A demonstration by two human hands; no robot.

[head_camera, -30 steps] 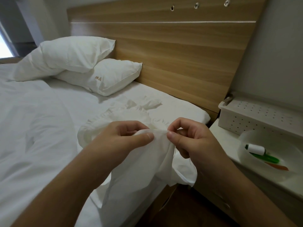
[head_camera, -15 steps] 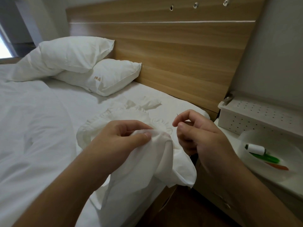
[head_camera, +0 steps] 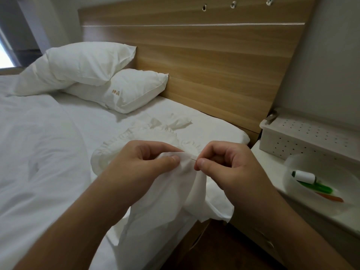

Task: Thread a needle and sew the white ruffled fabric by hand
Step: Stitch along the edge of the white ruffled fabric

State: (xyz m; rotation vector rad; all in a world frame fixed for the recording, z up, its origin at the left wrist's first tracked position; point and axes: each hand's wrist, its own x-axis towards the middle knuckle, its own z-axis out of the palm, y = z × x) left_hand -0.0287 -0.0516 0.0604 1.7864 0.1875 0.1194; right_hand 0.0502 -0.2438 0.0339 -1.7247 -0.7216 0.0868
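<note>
While both hands worked over the bed (head_camera: pixel 48 172), the left hand (head_camera: pixel 140 168) pinched the fabric (head_camera: pixel 165 201) and the right hand (head_camera: pixel 229 168) pinched the needle (head_camera: pixel 191 157); its thread was hard to make out.

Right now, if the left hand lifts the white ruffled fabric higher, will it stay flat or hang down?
Probably hang down: the white ruffled fabric already droops in soft folds below the left hand. It looks thin and light, so it would likely bunch rather than hold shape.
</note>
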